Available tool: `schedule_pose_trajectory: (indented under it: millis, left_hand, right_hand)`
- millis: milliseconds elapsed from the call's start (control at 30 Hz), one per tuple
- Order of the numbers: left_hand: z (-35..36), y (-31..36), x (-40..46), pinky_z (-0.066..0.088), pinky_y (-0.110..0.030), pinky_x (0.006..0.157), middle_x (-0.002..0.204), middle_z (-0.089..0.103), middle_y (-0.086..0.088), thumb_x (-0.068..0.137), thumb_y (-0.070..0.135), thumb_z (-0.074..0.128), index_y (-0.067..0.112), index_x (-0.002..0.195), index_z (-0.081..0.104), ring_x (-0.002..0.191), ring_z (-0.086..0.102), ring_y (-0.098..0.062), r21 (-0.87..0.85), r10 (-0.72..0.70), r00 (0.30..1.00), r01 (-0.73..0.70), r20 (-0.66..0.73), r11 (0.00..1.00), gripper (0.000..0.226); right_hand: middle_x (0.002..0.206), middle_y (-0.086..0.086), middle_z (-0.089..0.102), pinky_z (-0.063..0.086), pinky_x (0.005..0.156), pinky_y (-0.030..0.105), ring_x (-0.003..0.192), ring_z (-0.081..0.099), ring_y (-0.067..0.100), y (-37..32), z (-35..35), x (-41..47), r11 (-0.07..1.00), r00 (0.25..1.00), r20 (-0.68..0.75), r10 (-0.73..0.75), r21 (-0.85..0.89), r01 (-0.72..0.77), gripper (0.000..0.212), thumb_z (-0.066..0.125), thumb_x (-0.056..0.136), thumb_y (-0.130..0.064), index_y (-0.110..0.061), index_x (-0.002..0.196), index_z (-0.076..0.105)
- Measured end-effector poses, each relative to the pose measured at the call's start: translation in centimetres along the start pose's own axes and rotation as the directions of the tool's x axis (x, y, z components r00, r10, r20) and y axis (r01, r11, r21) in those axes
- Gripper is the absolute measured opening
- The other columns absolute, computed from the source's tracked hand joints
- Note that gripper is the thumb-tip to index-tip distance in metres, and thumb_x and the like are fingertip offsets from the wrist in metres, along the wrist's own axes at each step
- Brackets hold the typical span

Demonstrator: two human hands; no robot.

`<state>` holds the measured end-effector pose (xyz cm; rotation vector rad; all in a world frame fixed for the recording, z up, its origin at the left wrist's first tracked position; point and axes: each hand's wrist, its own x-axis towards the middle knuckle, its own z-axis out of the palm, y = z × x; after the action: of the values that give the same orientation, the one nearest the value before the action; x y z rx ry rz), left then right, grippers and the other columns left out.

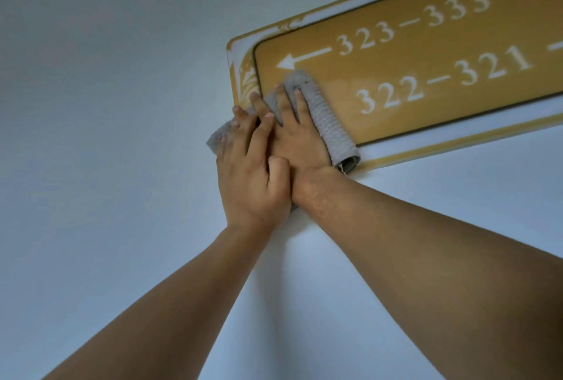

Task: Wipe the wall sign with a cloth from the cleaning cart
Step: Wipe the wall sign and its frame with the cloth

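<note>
At the lower left corner of the wall sign (426, 81), I have the grey cloth (327, 119) pinned flat under my right hand (294, 133), fingers spread on it, my left hand (253, 175) laid over it, fingers loosely curled. It looks soft, light and bunchy, so I reckon flat palm pressure at its middle beats pinching an edge.

Pale wall carrying a gold room-number sign

The plain pale wall (106, 105) bears a gold sign (426, 69), mounted flat and seen tilted, with a white-and-gold ornamental border, a left-pointing arrow and the numbers 323–333 and 322–321. A grey cloth (330, 123) is pressed against the sign's lower left corner, just below the arrow, its left end spilling past the sign's edge onto bare wall.
</note>
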<state>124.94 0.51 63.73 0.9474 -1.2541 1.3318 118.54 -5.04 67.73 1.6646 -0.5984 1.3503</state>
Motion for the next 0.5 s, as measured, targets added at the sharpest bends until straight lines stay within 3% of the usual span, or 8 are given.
schedule_pose_trajectory:
  millis: [433,500]
  left_hand:
    - [-1.2,1.4,-2.3,0.023,-0.051,0.119,0.157,0.039,-0.010,0.080,0.031,0.028,0.015,0.144,0.050,0.149,0.026,-0.028,0.067,-0.055,0.992,0.048,0.114,0.997,0.069]
    - [-1.5,0.7,-2.6,0.023,-0.051,0.120,0.159,0.035,-0.011,0.085,0.033,0.027,0.016,0.147,0.046,0.150,0.024,-0.028,0.086,-0.036,0.989,0.023,0.147,0.996,0.067]
  right_hand:
    - [0.165,0.012,-0.021,-0.002,0.118,0.063,0.148,-0.019,0.049,-0.2,-0.4,-2.4,0.999,0.994,0.102,-0.032,-0.008,0.033,0.069,0.005,0.097,-0.049,-0.023,0.155,-0.021]
    - [0.165,0.011,-0.023,-0.002,0.118,0.063,0.147,-0.021,0.048,-0.3,-0.4,-2.4,0.999,0.992,0.121,-0.034,0.003,0.034,0.070,0.010,0.098,-0.051,-0.024,0.153,-0.024]
